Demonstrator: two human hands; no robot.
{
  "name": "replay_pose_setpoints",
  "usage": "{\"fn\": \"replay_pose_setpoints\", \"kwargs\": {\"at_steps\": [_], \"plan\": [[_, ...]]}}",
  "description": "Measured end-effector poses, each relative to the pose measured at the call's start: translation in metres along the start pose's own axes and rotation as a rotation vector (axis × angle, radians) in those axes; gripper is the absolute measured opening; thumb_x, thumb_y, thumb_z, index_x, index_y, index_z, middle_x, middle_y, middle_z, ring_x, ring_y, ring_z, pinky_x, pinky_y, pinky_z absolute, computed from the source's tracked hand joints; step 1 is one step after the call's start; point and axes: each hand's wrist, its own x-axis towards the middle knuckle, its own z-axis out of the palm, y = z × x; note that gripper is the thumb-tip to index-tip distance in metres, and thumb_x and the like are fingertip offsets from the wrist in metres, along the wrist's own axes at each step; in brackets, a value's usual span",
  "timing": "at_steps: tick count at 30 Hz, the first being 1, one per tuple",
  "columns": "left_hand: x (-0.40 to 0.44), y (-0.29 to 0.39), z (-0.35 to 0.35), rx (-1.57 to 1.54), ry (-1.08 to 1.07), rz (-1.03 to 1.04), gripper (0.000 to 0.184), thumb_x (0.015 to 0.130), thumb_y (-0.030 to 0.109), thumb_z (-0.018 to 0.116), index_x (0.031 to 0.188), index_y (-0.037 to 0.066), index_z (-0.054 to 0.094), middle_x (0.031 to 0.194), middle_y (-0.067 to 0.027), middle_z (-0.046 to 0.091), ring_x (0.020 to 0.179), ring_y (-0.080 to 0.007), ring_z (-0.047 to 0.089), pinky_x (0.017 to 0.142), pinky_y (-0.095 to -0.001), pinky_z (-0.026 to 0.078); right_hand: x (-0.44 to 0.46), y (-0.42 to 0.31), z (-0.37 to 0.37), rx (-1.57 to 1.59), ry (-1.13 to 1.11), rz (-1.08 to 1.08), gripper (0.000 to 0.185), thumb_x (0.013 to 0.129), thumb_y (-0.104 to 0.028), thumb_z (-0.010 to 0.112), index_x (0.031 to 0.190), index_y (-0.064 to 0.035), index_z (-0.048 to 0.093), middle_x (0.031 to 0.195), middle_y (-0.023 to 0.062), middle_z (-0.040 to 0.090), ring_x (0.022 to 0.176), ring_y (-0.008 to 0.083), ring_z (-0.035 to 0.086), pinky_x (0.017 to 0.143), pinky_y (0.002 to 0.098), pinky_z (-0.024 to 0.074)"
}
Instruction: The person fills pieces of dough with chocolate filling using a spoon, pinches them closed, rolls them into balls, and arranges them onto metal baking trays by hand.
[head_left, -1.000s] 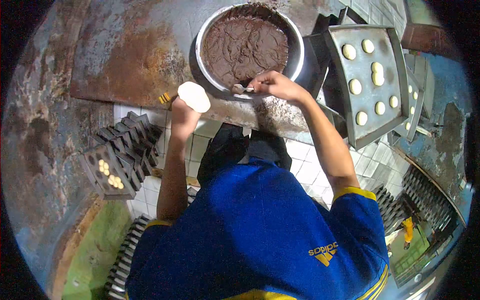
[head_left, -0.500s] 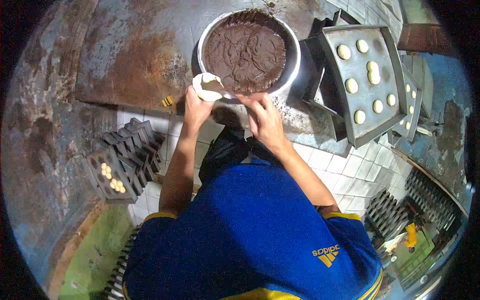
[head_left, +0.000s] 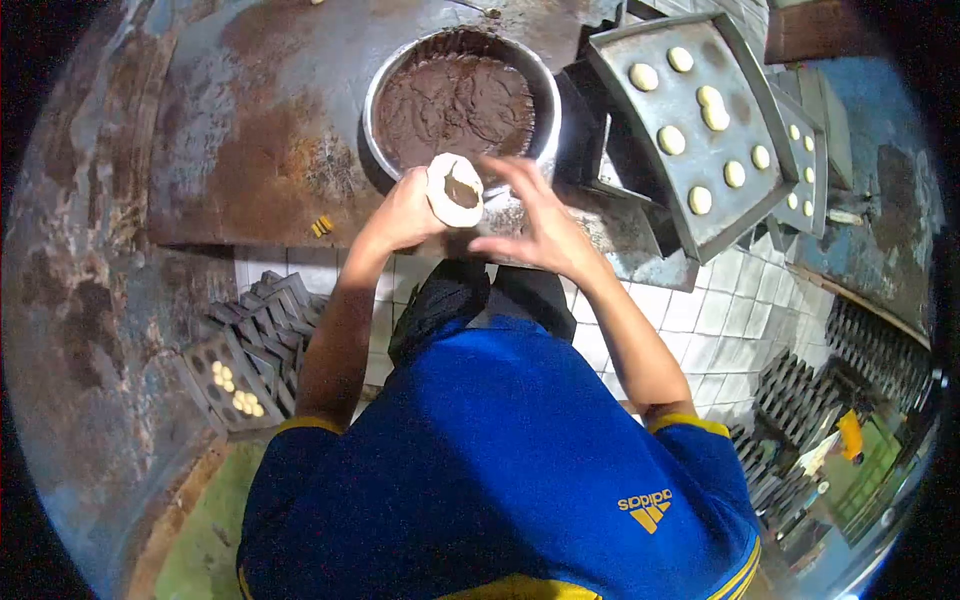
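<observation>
L hand (head_left: 404, 212) holds dough (head_left: 455, 214) w/ brown filling (head_left: 461, 192); R hand (head_left: 546, 230) spread nearby.

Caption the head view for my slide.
Left hand holds dough with dark filling; right hand open beside it, near a metal bowl.

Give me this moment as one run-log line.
Left hand: holds dough piece, brown filling inside | Right hand: open, fingers spread, near dough piece | Bowl: brown mixture | Tray: dough balls
</observation>
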Motion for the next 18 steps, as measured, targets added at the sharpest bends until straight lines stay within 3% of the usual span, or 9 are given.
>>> {"fn": "replay_pose_setpoints", "kwargs": {"at_steps": [2,4,6,8,11,14,15,16,18], "plan": [[0.003,0.018,0.002,-0.085,-0.059,-0.028,0.040,0.079,0.020,0.088,0.112,0.003,0.072,0.101,-0.0081,0.077,0.092,-0.0148,0.071,0.082,-0.0353,0.058,0.022,-0.029,-0.010,-0.028,-0.031,-0.063,0.079,0.075,-0.035,0.095,0.141,-0.0053,0.062,0.133,0.0179,0.059,0.118,0.0373,0.065,0.106,0.0472,0.0519],[0.001,0.049,-0.004,-0.024,-0.077,0.047,0.033,0.081,0.019,0.084,0.106,0.000,0.074,0.091,-0.0134,0.078,0.083,-0.0235,0.076,0.079,-0.0387,0.058,0.031,-0.038,-0.018,-0.054,-0.078,-0.135,0.081,0.074,-0.032,0.096,0.142,-0.0060,0.061,0.132,0.0159,0.059,0.117,0.0344,0.065,0.105,0.0467,0.0529],[0.002,0.039,-0.012,-0.026,-0.140,0.046,0.035,0.080,0.018,0.085,0.109,0.001,0.073,0.093,-0.0124,0.078,0.086,-0.0220,0.075,0.081,-0.0380,0.058,0.038,-0.043,-0.026,-0.001,-0.202,-0.047,0.079,0.071,-0.029,0.098,0.139,-0.0056,0.063,0.127,0.0135,0.061,0.116,0.0284,0.065,0.099,0.0420,0.0550],[-0.001,0.030,-0.017,-0.033,-0.201,0.038,0.037,0.080,0.017,0.085,0.111,0.001,0.072,0.095,-0.0114,0.077,0.088,-0.0206,0.074,0.082,-0.0372,0.057,0.040,-0.046,-0.030,0.047,-0.191,-0.035,0.067,0.074,-0.033,0.095,0.127,-0.0036,0.068,0.122,0.0141,0.064,0.108,0.0304,0.068,0.095,0.0417,0.0558],[-0.012,0.047,-0.024,-0.301,-0.222,0.094,0.054,0.082,0.014,0.087,0.130,0.004,0.062,0.115,-0.0044,0.070,0.111,-0.0152,0.066,0.097,-0.0333,0.052,0.036,-0.039,-0.028,0.432,-0.187,0.243,0.037,0.083,-0.021,0.091,0.113,-0.0064,0.075,0.099,0.0033,0.074,0.093,0.0132,0.069,0.088,0.0316,0.0558],[-0.023,0.056,-0.014,-0.586,-0.096,0.049,0.051,0.088,0.014,0.085,0.132,0.004,0.061,0.117,-0.0030,0.068,0.112,-0.0140,0.064,0.099,-0.0322,0.051,0.034,-0.044,-0.025,0.749,-0.102,0.354,0.029,0.088,-0.018,0.087,0.113,-0.0090,0.076,0.094,-0.0004,0.074,0.093,0.0125,0.068,0.088,0.0319,0.0560],[-0.023,0.057,-0.011,-0.640,-0.068,0.007,0.042,0.094,0.016,0.080,0.131,0.004,0.062,0.118,-0.0027,0.068,0.111,-0.0123,0.064,0.100,-0.0309,0.050,0.038,-0.049,-0.022,0.864,-0.128,0.384,0.039,0.093,-0.020,0.084,0.128,-0.0112,0.071,0.104,0.0026,0.073,0.099,0.0143,0.068,0.088,0.0321,0.0562],[-0.023,0.060,-0.007,-0.640,-0.070,0.013,0.042,0.094,0.016,0.080,0.131,0.004,0.062,0.118,-0.0027,0.068,0.111,-0.0123,0.064,0.100,-0.0309,0.050,0.039,-0.055,-0.027,0.860,-0.125,0.382,0.039,0.093,-0.020,0.084,0.128,-0.0112,0.071,0.104,0.0026,0.073,0.099,0.0143,0.068,0.088,0.0321,0.0562],[-0.022,0.066,0.003,-0.793,0.101,0.030,0.038,0.098,0.018,0.075,0.129,0.002,0.062,0.118,-0.0030,0.069,0.110,-0.0112,0.063,0.098,-0.0295,0.050,0.039,-0.079,-0.040,0.741,-0.101,0.454,0.061,0.092,-0.021,0.085,0.146,-0.0108,0.059,0.128,0.0087,0.067,0.104,0.0123,0.067,0.087,0.0300,0.0564]]}}
